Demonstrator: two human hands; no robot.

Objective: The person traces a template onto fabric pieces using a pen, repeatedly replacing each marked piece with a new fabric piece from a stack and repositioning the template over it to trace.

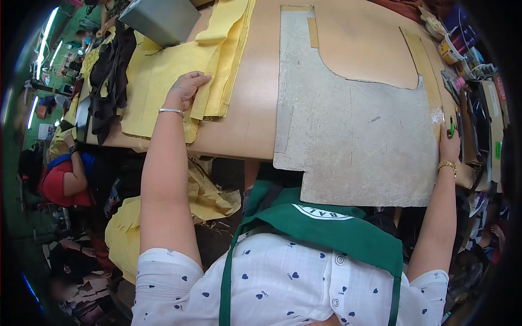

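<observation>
My left hand (190,87) pinches the edge of a folded stack of yellow fabric (157,103) on the table's left side, fingers closed on the cloth. A large grey cardboard pattern (359,125) with a curved cut-out and tan taped edges lies to the right, its lower part overhanging the table's near edge. At its right edge is my right hand (450,145), closed round a slim green pen (452,126); its fingers are partly hidden. Whether this hand also grips the pattern, I cannot tell.
A grey metal box (160,20) rests on the fabric. Dark cloth (111,81) hangs over the table's (261,70) left end. A white tub (450,50) and other items crowd the right edge. More yellow cloth (122,233) lies below. A person in red (68,182) sits at the left.
</observation>
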